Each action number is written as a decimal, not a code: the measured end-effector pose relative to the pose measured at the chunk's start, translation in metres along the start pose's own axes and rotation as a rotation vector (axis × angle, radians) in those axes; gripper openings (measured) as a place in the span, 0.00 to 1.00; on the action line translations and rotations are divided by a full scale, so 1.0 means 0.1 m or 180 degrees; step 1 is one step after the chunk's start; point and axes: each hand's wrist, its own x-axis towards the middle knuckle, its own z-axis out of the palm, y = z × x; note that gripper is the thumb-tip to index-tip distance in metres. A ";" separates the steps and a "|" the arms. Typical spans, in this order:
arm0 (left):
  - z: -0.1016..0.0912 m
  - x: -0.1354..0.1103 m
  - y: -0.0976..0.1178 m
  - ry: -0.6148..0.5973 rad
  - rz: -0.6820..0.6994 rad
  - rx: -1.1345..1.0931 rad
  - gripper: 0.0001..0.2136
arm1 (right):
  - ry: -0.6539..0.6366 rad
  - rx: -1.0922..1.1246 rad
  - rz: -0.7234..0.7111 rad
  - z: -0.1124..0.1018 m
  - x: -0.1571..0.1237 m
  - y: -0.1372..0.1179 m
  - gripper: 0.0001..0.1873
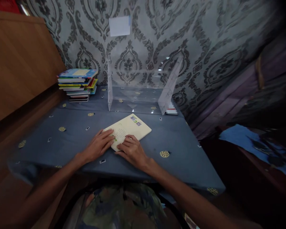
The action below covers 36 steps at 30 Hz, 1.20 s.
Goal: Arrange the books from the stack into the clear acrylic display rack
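Note:
A cream-coloured book (135,128) lies closed and at a slant near the front of the table, its printed face up with small pictures at the far corner. My left hand (98,143) rests on its left edge, fingers stretched out flat over the cover. At the near right edge, my right hand (132,151) has its fingers bent over the cover and its thumb by the near corner, gripping the book. A clear plastic rack (138,92) stands just beyond the book, apart from both hands.
A stack of books (78,84) stands at the back left of the cloth-covered table (181,140). A wooden cabinet (21,63) borders the left side. Behind is a patterned wall with a white paper (119,26). A blue cloth (240,136) lies off to the right.

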 end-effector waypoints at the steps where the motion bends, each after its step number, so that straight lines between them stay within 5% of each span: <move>1: 0.01 -0.02 0.01 0.0060 0.0073 -0.0114 0.17 | -0.0025 0.0121 0.0041 0.00 -0.01 0.01 0.11; 10: 0.04 -0.09 -0.04 0.0150 0.0105 -0.0651 0.15 | -0.0215 0.1598 0.0266 0.03 -0.02 0.20 0.17; 29: 0.00 -0.10 -0.04 0.0095 0.0105 -0.0694 0.15 | -0.0526 0.1657 0.0196 -0.07 0.00 0.19 0.14; 36: -0.06 -0.23 0.22 0.0162 0.0482 -0.0336 0.13 | -0.0340 0.1787 0.0198 -0.01 -0.07 0.21 0.12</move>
